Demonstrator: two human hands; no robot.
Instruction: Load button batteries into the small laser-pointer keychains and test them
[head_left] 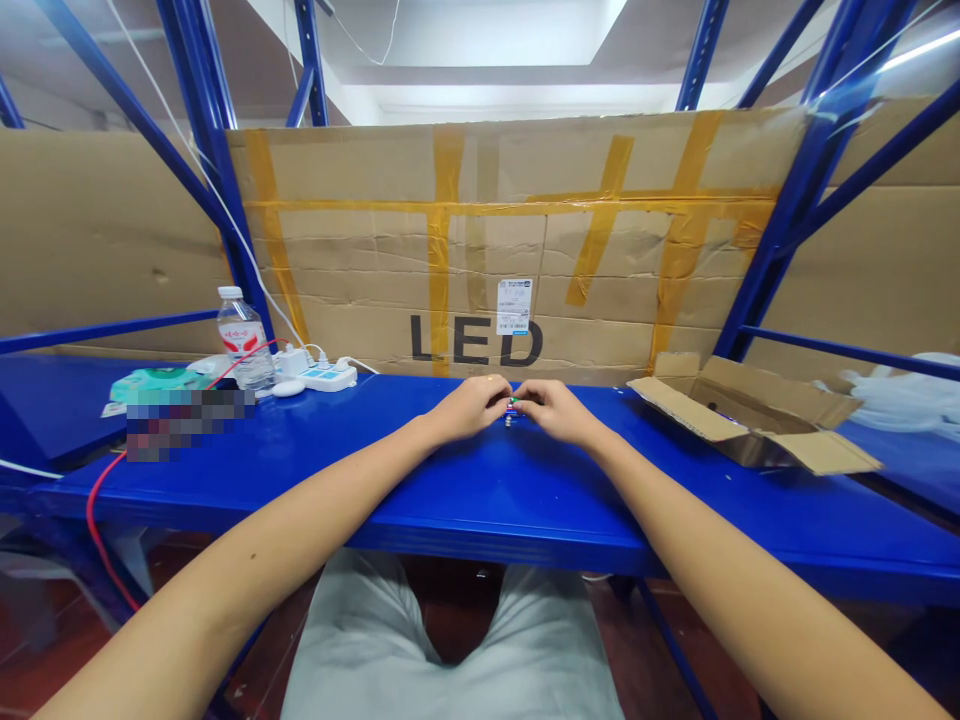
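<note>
My left hand (478, 406) and my right hand (553, 408) meet near the far middle of the blue table. Between their fingertips is a small part (511, 408) with green, blue and silvery bits, too small to name. Both hands have their thumbs and fingers pinched together on it, one from each side. A silvery end of the part points down toward me, just above or on the tabletop; which of the two I cannot tell. The fingers hide most of its shape.
On the right lies an open cardboard box (739, 405) with flaps spread. At the left stand a water bottle (246, 340), a white power strip (327, 376) with plugs and a green packet (161, 384). A large cardboard sheet (360, 270) closes off the back, between blue rack posts (780, 240).
</note>
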